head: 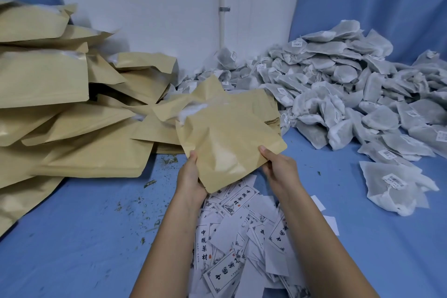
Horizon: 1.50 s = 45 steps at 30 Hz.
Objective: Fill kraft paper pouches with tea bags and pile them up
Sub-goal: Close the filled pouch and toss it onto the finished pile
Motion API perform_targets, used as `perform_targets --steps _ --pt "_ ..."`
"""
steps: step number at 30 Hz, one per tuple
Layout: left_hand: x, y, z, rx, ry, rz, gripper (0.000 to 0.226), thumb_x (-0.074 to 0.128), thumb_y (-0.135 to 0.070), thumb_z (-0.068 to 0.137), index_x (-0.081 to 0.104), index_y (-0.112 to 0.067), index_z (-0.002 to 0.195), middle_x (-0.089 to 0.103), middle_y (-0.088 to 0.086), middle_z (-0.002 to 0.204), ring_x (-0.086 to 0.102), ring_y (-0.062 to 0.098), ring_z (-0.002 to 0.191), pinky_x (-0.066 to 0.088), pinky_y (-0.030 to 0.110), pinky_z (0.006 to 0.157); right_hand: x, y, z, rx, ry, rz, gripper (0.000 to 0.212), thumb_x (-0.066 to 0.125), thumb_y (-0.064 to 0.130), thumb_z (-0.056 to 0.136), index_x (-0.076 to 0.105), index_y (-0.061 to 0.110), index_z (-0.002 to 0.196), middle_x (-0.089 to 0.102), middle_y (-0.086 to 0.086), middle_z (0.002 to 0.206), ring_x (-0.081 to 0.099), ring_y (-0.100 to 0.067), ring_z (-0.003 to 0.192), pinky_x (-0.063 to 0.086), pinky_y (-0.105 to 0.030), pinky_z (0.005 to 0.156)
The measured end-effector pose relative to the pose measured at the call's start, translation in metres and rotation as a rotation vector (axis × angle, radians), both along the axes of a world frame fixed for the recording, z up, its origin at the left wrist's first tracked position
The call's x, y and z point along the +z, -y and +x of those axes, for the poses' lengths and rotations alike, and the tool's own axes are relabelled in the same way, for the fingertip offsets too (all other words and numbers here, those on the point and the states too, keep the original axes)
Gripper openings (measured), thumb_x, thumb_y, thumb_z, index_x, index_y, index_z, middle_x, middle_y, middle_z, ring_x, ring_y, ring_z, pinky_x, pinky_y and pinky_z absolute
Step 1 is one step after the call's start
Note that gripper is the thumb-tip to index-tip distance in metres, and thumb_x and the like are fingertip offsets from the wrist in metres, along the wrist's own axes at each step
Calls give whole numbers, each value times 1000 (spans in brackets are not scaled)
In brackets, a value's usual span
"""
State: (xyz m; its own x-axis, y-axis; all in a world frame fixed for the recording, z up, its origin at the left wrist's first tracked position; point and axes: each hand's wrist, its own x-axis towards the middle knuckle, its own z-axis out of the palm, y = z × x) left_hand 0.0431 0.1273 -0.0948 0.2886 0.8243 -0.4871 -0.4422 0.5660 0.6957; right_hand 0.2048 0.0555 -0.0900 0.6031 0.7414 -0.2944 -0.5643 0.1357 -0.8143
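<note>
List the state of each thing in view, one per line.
Held pouch: bulging, mouth open, held in the air.
Left hand: grips the pouch's lower left corner.
Right hand: grips its lower right corner.
Pouch pile: filled, heaped loosely at left.
Flat pouches: empty, stacked behind the held pouch.
Tea bags: loose heap at right.
Printed cards: scattered loose, overlapping.
</note>
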Motion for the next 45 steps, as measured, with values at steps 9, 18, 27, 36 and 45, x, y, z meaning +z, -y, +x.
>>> perform_targets --steps 9,18,27,36,45 --pt "7 5 -7 -343 122 123 27 54 -5 90 57 -5 117 70 13 103 67 28 94 54 46 82 -10 -3 4 -84 116 -43 54 70 9 83 52 18 33 51 8 44 46 -10 45 45 -24 62" --pt "13 17 2 -358 -166 206 33 58 18 79 56 -2 107 65 12 91 62 22 76 55 24 50 -9 -2 17 68 -33 -4 11 70 1 79 65 -2 88 74 -10 87 70 -20 84 55 -34 86" --pt "10 16 2 -344 -199 247 31 60 18 77 60 -7 94 68 8 85 64 20 72 53 25 51 -14 -5 15 31 -39 -21 6 68 -5 79 63 -5 83 71 -13 86 69 -22 83 54 -36 89" --pt "8 13 4 -307 -160 314 35 61 18 76 61 -14 89 73 -2 71 68 12 65 52 22 49 -10 -4 2 87 71 -67 13 68 0 82 58 -9 84 66 -25 93 66 -34 86 53 -44 89" --pt "5 13 5 -296 -201 436 35 65 10 77 61 -21 93 72 -3 88 66 12 81 53 22 60 -7 -4 -9 120 187 -87 17 70 2 80 61 -1 66 69 -18 79 67 -22 62 58 -26 55"
